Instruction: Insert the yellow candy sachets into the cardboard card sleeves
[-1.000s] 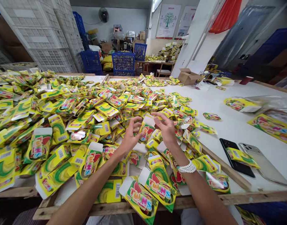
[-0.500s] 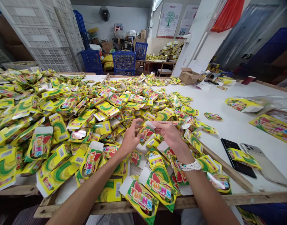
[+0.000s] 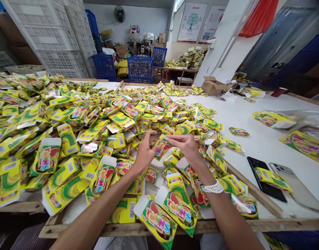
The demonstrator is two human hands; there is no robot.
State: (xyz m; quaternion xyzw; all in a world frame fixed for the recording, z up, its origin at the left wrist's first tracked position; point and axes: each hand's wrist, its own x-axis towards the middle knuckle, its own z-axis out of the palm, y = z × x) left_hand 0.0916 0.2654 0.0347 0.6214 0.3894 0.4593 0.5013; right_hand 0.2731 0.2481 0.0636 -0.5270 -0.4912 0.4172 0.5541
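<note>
Centrally, the printed carton (image 3: 163,146) sits between your two hands, just above the pile of similar cartons (image 3: 120,119). Your right hand (image 3: 185,146) has thumb and fingertips pinched together at the carton's upper end. Your left hand (image 3: 146,152) is half curled, thumb at the carton's left edge, forefinger raised and parted from it — you cannot tell whether the hidden fingers grip underneath. A white bead bracelet (image 3: 213,186) circles your right wrist. Toward you, two cartons (image 3: 156,220) overhang the wooden edge of the table (image 3: 240,116). To your right, one pack (image 3: 272,178) lies across the black phone (image 3: 270,191) and the pale phone (image 3: 300,194) — beyond stands an opened cardboard box (image 3: 213,87).
</note>
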